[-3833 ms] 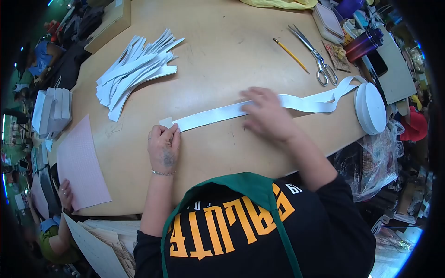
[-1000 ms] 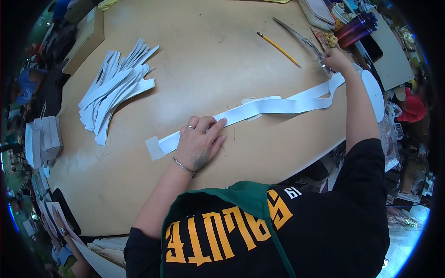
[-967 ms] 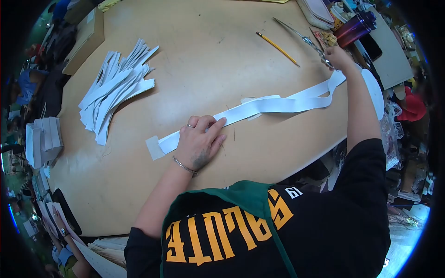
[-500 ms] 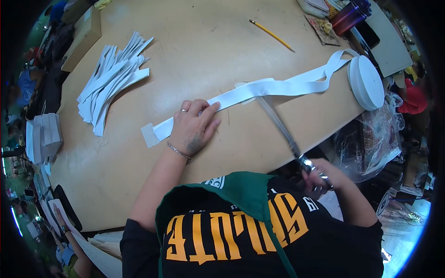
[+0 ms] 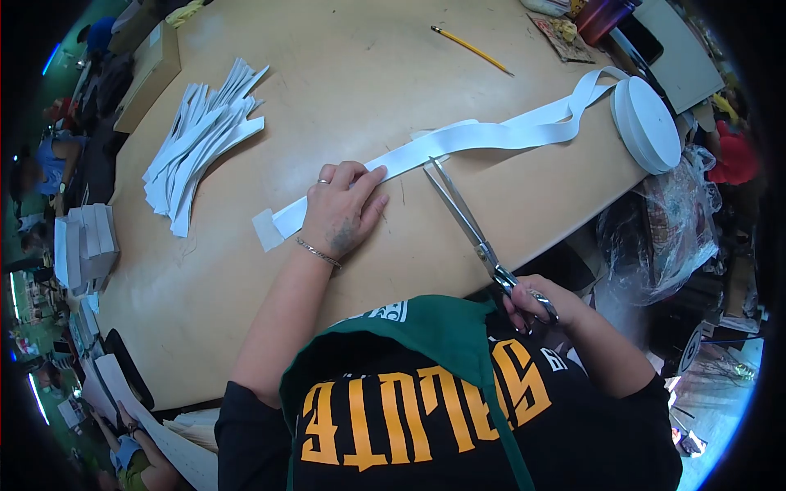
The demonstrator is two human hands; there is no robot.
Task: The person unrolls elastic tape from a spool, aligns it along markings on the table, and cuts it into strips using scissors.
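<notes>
A white elastic band (image 5: pixel 467 137) stretches across the table from a piece of translucent tape (image 5: pixel 267 230) toward a roll. My left hand (image 5: pixel 344 209) presses its near end flat on the tabletop, fingers bent over the band and thumb alongside. In my right hand (image 5: pixel 536 301) is a pair of long metal scissors (image 5: pixel 467 217), gripped by the handles. The blades are slightly parted, with their tips at the near edge of the band, right of my left fingertips. Whether a blade is under the band I cannot tell.
A roll of white band (image 5: pixel 647 123) stands at the table's right edge. At the left lies a pile of cut white strips (image 5: pixel 201 147). A yellow pencil (image 5: pixel 472 51) is at the back. Stacked white pieces (image 5: pixel 86 245) and a cardboard box (image 5: pixel 149 78) line the left side.
The scissors have moved left along the band, closer to my left hand, and their blades have parted. My left hand stays on the band.
</notes>
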